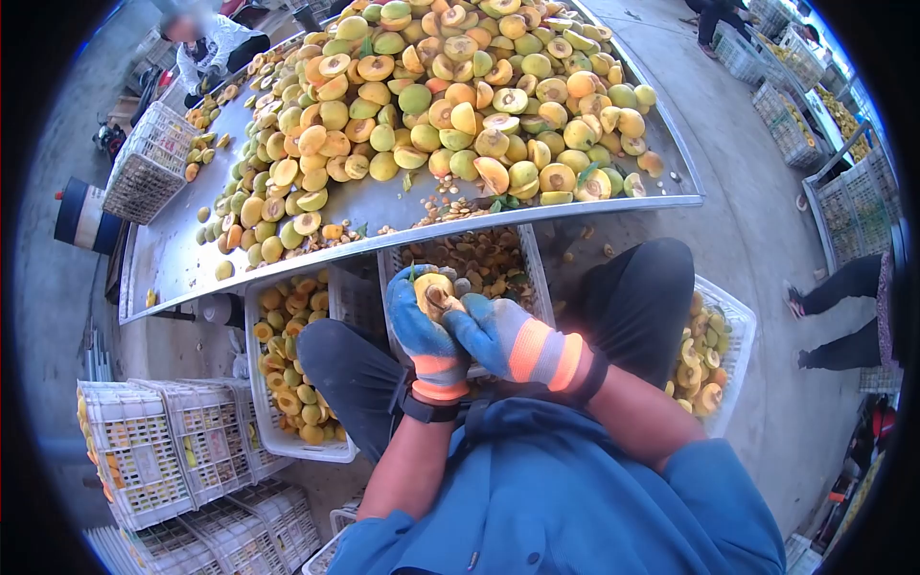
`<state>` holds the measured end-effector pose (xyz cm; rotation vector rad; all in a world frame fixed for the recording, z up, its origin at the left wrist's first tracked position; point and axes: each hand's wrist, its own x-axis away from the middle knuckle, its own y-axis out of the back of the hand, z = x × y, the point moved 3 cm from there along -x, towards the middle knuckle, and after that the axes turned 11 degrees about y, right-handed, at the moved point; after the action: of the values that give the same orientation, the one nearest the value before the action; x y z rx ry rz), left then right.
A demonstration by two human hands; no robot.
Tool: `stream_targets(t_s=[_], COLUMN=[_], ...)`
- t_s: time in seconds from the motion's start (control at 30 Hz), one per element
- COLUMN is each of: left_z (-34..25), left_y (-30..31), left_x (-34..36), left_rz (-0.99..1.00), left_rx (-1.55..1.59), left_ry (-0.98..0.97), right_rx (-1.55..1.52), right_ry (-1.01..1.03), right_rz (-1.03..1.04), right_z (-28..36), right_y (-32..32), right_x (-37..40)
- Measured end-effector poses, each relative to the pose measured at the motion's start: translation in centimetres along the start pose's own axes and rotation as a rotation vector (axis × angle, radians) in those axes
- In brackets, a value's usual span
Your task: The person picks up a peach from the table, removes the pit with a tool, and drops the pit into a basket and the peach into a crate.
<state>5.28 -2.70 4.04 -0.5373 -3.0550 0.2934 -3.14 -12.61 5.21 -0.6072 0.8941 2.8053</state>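
Over my lap, my left hand (425,331), in a blue glove with an orange and grey cuff, is closed around a yellow peach (429,285). Its cut face is turned up, and a brownish part, perhaps the pit, shows there. My right hand (494,331), gloved alike, presses against the peach with its fingers closed. Whatever lies inside those fingers is hidden. Just beyond both hands, under the table edge, a white crate (537,273) holds brown pits and scraps. A large heap of whole and halved peaches (412,125) covers the metal table in front of me.
The metal table's edge (412,233) runs across in front of my knees. Crates of peach halves stand left (292,355) and right (733,355) of my legs. Stacked white crates (172,450) are at the lower left. Another person (206,48) sits at the far left; someone's legs (843,311) show at right.
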Motion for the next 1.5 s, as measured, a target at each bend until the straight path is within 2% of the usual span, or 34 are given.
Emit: stream_targets(t_s=[0.07, 0.17, 0.23, 0.27, 0.3, 0.37, 0.4, 0.47, 0.57, 0.6, 0.7, 0.77, 0.83, 0.9, 1.0, 1.1, 1.2, 1.3, 1.33, 1.43, 1.47, 1.5], left_z=[-0.7, 0.6, 0.2, -0.2, -0.3, -0.3, -0.4, -0.7, 0.7, 1.2, 1.2, 2.0, 2.2, 2.0, 1.8, 1.9, 3.4, 4.5, 4.0, 2.0, 0.8, -1.1], left_y=[-0.3, 0.8, 0.4, 0.1, 0.1, 0.1, -0.1, -0.6, 0.1, 0.3, 0.0, 0.0, -0.1, -0.5, -0.6, -0.8, -0.3, 0.2, 0.3, 0.7, 0.5, 1.1], left_x=[0.2, -1.2, -1.5, -1.4, -1.5, -1.6, -1.2, -0.2, -0.1, 0.0, 0.4, 0.3, 0.3, 0.5, 0.2, 0.1, 0.2, 0.2, 0.2, 0.0, 0.1, -0.3], left_rz=[0.008, 0.109, 0.112, 0.102, 0.135, 0.197, 0.149, 0.056, -0.006, 0.041, -0.026, -0.076, -0.085, -0.055, 0.168, 0.300, 0.364, 0.285, 0.319, 0.375, 0.220, 0.248], left_rx=[-0.090, -0.019, 0.140, 0.243, 0.259, 0.293, 0.345, 0.442, 0.337, 0.359, 0.235, 0.176, 0.141, 0.135, 0.395, 0.488, 0.538, 0.482, 0.469, 0.448, 0.464, 0.095], left_ry=[0.037, 0.181, 0.394, 0.527, 0.552, 0.605, 0.558, 0.460, 0.515, 0.580, 0.502, 0.488, 0.467, 0.446, 0.573, 0.656, 0.740, 0.906, 0.950, 0.872, 0.926, 0.602], right_rx=[0.144, -0.069, -0.159, -0.307, -0.448, -0.928, -1.026, -1.099, -1.068, -1.034, -0.890, -0.847, -0.911, -1.075, -1.342, -1.553, -1.572, -1.180, -1.281, -1.587, -1.603, -1.565], right_ry=[0.170, -0.041, 0.071, -0.014, -0.107, -0.581, -0.833, -0.827, -0.858, -0.879, -0.714, -0.585, -0.648, -0.910, -0.910, -0.964, -1.006, -0.897, -1.002, -1.004, -1.007, -0.966], right_rz=[0.075, 0.066, -0.059, -0.030, -0.012, 0.220, 0.234, 0.222, 0.225, 0.224, 0.128, 0.142, 0.192, 0.282, 0.274, 0.269, 0.293, 0.225, 0.244, 0.282, 0.272, 0.263], right_z=[0.9, -0.4, -1.2, -1.8, -2.4, -2.4, 0.2, -0.8, -0.3, 0.0, -0.9, -2.5, -3.1, -1.2, -2.2, -1.0, -1.7, -2.6, -1.7, -1.8, -1.5, -1.0], right_y=[0.9, 0.6, -0.3, -0.6, -0.9, 0.1, 2.2, 1.3, 0.8, 0.7, -0.6, -1.6, -1.7, 0.3, -0.5, 0.3, -0.2, -1.0, 0.1, 0.0, -0.2, -0.2], right_x=[0.0, 0.2, 0.2, 0.5, 0.9, 1.5, 0.6, 1.3, 1.1, 1.1, 1.7, 2.2, 2.7, 2.0, 3.2, 3.1, 3.7, 4.1, 3.7, 4.4, 4.3, 4.0])
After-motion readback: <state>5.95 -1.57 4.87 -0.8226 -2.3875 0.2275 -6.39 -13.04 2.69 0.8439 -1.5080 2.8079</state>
